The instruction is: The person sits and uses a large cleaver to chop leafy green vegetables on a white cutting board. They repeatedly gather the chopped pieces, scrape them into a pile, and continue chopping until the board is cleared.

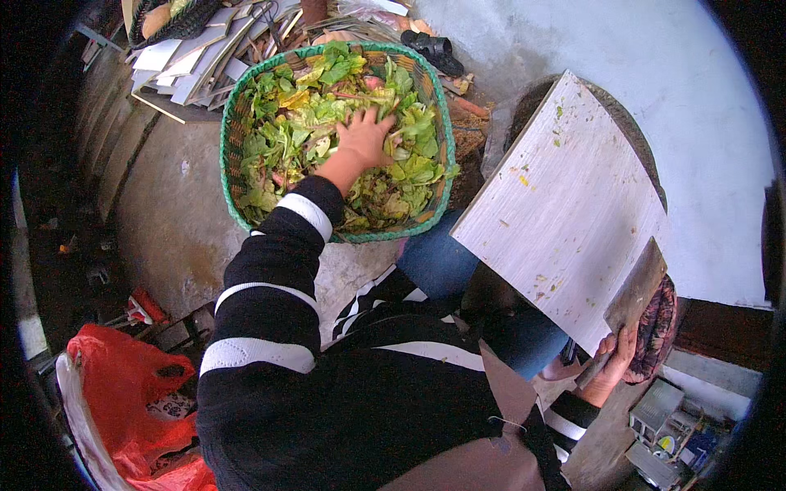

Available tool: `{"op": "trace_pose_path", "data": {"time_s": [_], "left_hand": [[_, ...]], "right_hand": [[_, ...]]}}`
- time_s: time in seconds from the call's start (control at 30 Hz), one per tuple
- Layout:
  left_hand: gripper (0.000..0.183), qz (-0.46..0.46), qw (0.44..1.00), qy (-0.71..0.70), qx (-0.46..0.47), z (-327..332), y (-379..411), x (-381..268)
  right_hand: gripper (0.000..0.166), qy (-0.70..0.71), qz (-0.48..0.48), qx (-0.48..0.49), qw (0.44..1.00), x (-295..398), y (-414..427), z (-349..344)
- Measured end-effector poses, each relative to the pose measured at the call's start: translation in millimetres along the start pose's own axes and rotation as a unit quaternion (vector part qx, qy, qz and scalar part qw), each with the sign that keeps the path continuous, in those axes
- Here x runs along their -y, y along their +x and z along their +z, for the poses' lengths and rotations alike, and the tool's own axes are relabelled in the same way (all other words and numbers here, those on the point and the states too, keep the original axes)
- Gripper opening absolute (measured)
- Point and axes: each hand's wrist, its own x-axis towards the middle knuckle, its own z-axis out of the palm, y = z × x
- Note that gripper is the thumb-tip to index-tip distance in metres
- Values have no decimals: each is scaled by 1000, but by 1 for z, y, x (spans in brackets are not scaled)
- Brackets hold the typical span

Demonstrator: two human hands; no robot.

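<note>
With its fingers spread, my left hand (363,140) rests on leafy greens (287,144) heaped in a woven basket (225,153) with a green rim. Some of the leaves are yellowed, and a few reddish pieces show among them. My right hand (619,362) grips the handle of a cleaver (636,291), whose broad blade lies over the near right edge of a pale wood-grain board (552,196). Small scraps of leaf are scattered on the board's surface. Beneath the board's far side, the rim of a round container (632,126) shows; its inside is mostly hidden.
Stacked board offcuts (196,58) lie behind the basket, close to dark sandals (433,52). A red plastic bag (126,386) is at the lower left. A patterned cushion-like fabric item (656,331) sits beside my right hand. Metal items (660,411) stand at the lower right.
</note>
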Motion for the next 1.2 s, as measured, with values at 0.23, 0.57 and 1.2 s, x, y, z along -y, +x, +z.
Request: {"op": "trace_pose_path", "data": {"time_s": [0.23, 0.57, 1.2], "left_hand": [[65, 57, 994, 65, -70, 10, -48, -7], [31, 99, 972, -162, -135, 18, -125, 50], [15, -127, 868, -473, -89, -11, -74, 131]], "right_hand": [[38, 22, 9, -35, 999, -11, 1, -10], [18, 9, 23, 2, 1000, -14, 4, 7], [27, -10, 30, -33, 999, -16, 2, 1]]}}
